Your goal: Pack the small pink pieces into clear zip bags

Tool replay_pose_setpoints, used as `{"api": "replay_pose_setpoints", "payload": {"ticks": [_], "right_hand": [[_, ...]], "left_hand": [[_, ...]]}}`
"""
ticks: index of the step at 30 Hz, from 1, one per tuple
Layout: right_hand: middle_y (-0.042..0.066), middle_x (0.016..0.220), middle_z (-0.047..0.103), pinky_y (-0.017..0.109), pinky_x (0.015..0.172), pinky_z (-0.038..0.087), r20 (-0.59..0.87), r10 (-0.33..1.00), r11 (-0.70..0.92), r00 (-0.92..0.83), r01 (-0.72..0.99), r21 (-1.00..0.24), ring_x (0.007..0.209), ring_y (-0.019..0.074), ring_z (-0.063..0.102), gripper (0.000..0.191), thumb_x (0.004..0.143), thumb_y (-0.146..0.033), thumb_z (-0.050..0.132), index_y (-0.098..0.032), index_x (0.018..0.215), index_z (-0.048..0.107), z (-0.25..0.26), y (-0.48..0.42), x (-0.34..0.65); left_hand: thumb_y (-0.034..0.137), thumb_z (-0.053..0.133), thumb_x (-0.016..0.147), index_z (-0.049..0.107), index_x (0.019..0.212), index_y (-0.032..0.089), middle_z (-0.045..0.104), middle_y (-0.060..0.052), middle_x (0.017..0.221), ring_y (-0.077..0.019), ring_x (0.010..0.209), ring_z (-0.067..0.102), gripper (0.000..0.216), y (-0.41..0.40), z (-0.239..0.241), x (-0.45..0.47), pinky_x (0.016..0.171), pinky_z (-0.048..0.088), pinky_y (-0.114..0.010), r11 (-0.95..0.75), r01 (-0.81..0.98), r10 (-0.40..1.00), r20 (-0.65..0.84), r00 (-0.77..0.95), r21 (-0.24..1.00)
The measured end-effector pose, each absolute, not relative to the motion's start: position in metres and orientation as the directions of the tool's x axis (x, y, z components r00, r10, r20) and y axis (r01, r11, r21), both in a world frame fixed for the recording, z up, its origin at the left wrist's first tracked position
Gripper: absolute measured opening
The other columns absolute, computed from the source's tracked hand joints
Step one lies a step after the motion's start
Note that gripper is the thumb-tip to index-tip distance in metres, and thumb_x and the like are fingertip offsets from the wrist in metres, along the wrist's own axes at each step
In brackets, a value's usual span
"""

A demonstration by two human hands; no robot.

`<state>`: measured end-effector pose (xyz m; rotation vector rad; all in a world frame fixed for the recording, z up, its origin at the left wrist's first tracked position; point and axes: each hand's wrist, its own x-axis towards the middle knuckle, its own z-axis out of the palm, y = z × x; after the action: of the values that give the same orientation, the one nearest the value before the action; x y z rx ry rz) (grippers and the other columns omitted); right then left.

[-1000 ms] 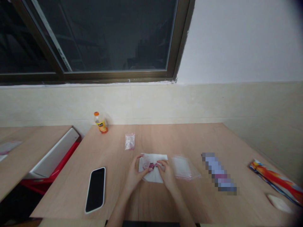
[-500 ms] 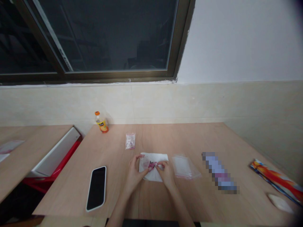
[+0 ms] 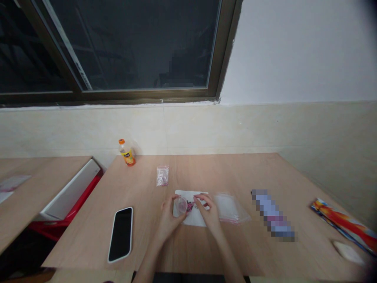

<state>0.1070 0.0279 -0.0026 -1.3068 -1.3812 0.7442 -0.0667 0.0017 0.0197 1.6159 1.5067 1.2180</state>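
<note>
Person at a wooden table [image 3: 224, 251], both hands working close together near the middle of it; left hand [image 3: 167, 220] has its fingers curled round a small clear round plastic piece [image 3: 182, 205], thumb and fingertips on its edge, so grasping it; that piece sits just above a white paper sheet [image 3: 193, 218], over the sheet's left part; right hand [image 3: 207, 214] is just beside it, over the sheet's right part, fingers loosely curved, not clenched; cannot tell if they pinch anything; a pink printed item [image 3: 190, 206] lies on the sheet between the hands, partly hidden, too small to read; stack of clear plastic bags [image 3: 229, 208] just right of the sheet; small filled zip bag [image 3: 162, 176] farther up the table; orange-capped juice bottle [image 3: 126, 153] upright near the wall; black smartphone [image 3: 120, 234] left of the hands; pixelated object [image 3: 272, 215] to the right; colourful packet [image 3: 344, 226] and white oval object [image 3: 348, 252] at the right edge.
</note>
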Motion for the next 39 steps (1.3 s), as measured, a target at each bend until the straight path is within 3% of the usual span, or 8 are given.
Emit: {"api": "replay_pose_setpoints", "payload": {"ticks": [6, 11, 15, 19, 23, 30, 39], "right_hand": [[0.008, 0.104, 0.064, 0.036, 0.084, 0.049, 0.339, 0.940, 0.318, 0.034, 0.268, -0.910, 0.100, 0.0221, 0.059, 0.020, 0.078, -0.040, 0.062, -0.028, 0.089, 0.074, 0.032, 0.019, 0.094], [0.010, 0.105, 0.065, 0.036, 0.081, 0.051, 0.284, 0.955, 0.256, 0.085, 0.248, -0.934, 0.100, 0.0223, 0.059, 0.027, 0.085, -0.041, 0.053, -0.025, 0.097, 0.072, 0.017, 0.022, 0.093], [0.011, 0.105, 0.065, 0.042, 0.088, 0.049, 0.315, 0.947, 0.266, 0.063, 0.395, -0.879, 0.102, 0.0249, 0.059, 0.020, 0.081, -0.035, 0.058, -0.025, 0.089, 0.074, -0.002, 0.022, 0.095], [0.011, 0.118, 0.061, 0.049, 0.097, 0.042, 0.310, 0.946, 0.308, -0.096, 0.565, -0.766, 0.116, 0.0291, 0.051, 0.012, 0.074, -0.026, 0.065, -0.026, 0.081, 0.075, -0.019, 0.018, 0.089], [0.009, 0.132, 0.053, 0.052, 0.101, 0.037, 0.287, 0.943, 0.328, -0.170, 0.628, -0.706, 0.126, 0.0303, 0.044, 0.013, 0.067, -0.018, 0.070, -0.026, 0.076, 0.075, -0.038, 0.015, 0.081], [0.009, 0.139, 0.045, 0.055, 0.103, 0.033, 0.253, 0.955, 0.291, -0.152, 0.625, -0.724, 0.133, 0.0307, 0.033, 0.021, 0.064, -0.013, 0.069, -0.025, 0.081, 0.074, -0.050, 0.014, 0.082], [0.008, 0.127, 0.057, 0.054, 0.100, 0.035, 0.326, 0.945, 0.289, -0.040, 0.571, -0.769, 0.128, 0.0292, 0.039, 0.009, 0.073, -0.024, 0.064, -0.025, 0.073, 0.073, -0.046, 0.014, 0.085]], "left_hand": [[0.027, 0.076, 0.061, 0.057, 0.105, 0.022, 0.063, -0.006, 0.106, -0.0261, 0.105, 0.056, 0.048, 0.002, 0.019, -0.063, 0.095, 0.040, -0.042, -0.154, 0.351, 0.979, 0.190, -0.071, 0.924], [0.027, 0.077, 0.061, 0.057, 0.103, 0.020, 0.063, -0.007, 0.106, -0.0250, 0.105, 0.057, 0.048, 0.004, 0.014, -0.071, 0.096, 0.039, -0.041, -0.154, 0.316, 0.979, 0.187, -0.079, 0.936], [0.027, 0.077, 0.063, 0.055, 0.106, 0.021, 0.063, -0.007, 0.107, -0.0241, 0.105, 0.057, 0.049, 0.008, 0.006, -0.079, 0.096, 0.040, -0.041, -0.165, 0.290, 0.976, 0.198, -0.086, 0.943], [0.027, 0.076, 0.063, 0.054, 0.111, 0.020, 0.062, -0.008, 0.113, -0.0246, 0.109, 0.056, 0.053, 0.011, 0.000, -0.083, 0.099, 0.039, -0.042, -0.175, 0.297, 0.975, 0.207, -0.081, 0.939], [0.026, 0.076, 0.064, 0.052, 0.121, 0.020, 0.059, -0.011, 0.123, -0.0259, 0.116, 0.053, 0.062, 0.010, -0.002, -0.084, 0.103, 0.036, -0.045, -0.164, 0.287, 0.977, 0.195, -0.082, 0.944], [0.024, 0.077, 0.061, 0.059, 0.111, 0.020, 0.064, -0.009, 0.115, -0.0274, 0.113, 0.056, 0.053, 0.009, 0.010, -0.089, 0.103, 0.037, -0.046, -0.152, 0.258, 0.977, 0.184, -0.104, 0.954], [0.018, 0.074, 0.064, 0.059, 0.112, 0.021, 0.063, -0.008, 0.119, -0.0253, 0.114, 0.055, 0.051, 0.010, 0.019, -0.095, 0.103, 0.037, -0.043, -0.164, 0.250, 0.982, 0.182, -0.050, 0.954]]}}
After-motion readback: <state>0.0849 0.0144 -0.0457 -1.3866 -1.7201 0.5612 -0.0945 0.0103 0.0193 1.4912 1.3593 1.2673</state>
